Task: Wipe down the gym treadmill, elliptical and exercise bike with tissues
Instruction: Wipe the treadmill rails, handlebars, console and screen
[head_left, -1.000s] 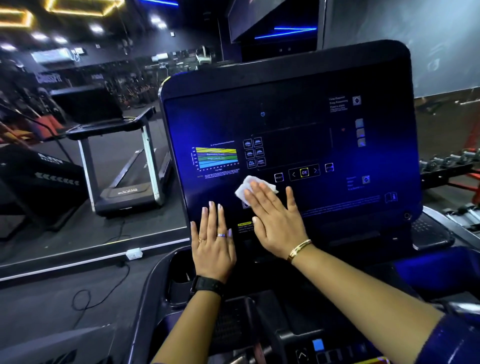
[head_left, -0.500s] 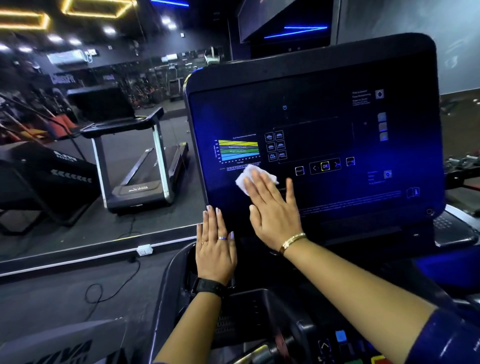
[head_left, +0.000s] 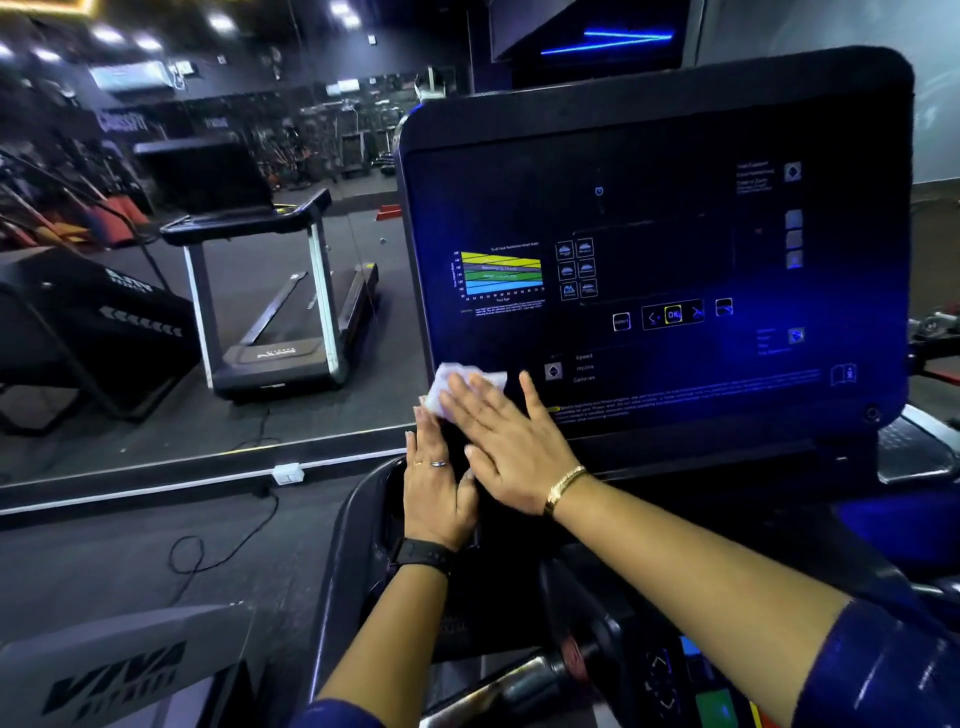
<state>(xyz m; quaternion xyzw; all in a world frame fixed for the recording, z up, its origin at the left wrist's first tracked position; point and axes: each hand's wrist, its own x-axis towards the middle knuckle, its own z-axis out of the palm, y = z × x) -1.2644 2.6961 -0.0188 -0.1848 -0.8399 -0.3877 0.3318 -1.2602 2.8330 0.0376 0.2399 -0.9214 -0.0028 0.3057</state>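
Observation:
A large dark console screen (head_left: 675, 244) of the exercise machine fills the middle and right of the head view, with a coloured chart and lit buttons. My right hand (head_left: 506, 441) presses a white tissue (head_left: 457, 384) flat against the screen's lower left corner, fingers straight. My left hand (head_left: 436, 488) lies flat with straight fingers on the console's lower edge, just left of and partly under the right hand. It wears rings and a black watch.
A treadmill (head_left: 280, 301) stands on the dark floor to the left, beside a black sloped machine (head_left: 93, 322). A cable (head_left: 228, 540) and a white socket (head_left: 288, 474) lie near the floor edge. A handlebar and control keys (head_left: 670, 675) sit below the console.
My right hand has slid the tissue down and left to the screen's lower left corner, next to my left hand. The view has shifted left.

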